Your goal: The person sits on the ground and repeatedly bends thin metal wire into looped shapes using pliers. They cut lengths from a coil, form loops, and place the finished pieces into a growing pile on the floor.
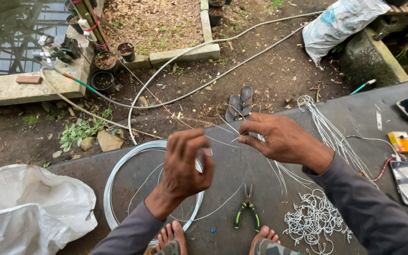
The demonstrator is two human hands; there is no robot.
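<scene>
Outdoors, bare earth with dry leaves, grey hoses [185, 56] and a pair of sandals [240, 102] lies beyond a dark grey mat [242, 174] on which the person sits, bare toes showing at the near edge. Above the mat's middle the left hand [185, 165] is curled nearly closed, fingers bent around a thin pale wire [223, 131] whose run through the fist is hard to make out. The right hand [279, 139], just to the right and a little farther, pinches the same wire between thumb and forefinger at its leftward-pointing fingertips. Under the left hand lies a big round coil of white wire [119, 174] flat on the mat. Near the feet rest green-handled pliers [247, 213], handles spread. To their right sits a heap of small bent white wire loops [315, 221], and farther right a bundle of long straight white wires [327, 130] fans toward the far edge. A crumpled white sack [29, 208] fills the near left corner; another white sack [341, 21] lies far right. Black plant pots [105, 71] stand by a concrete ledge at far left.
</scene>
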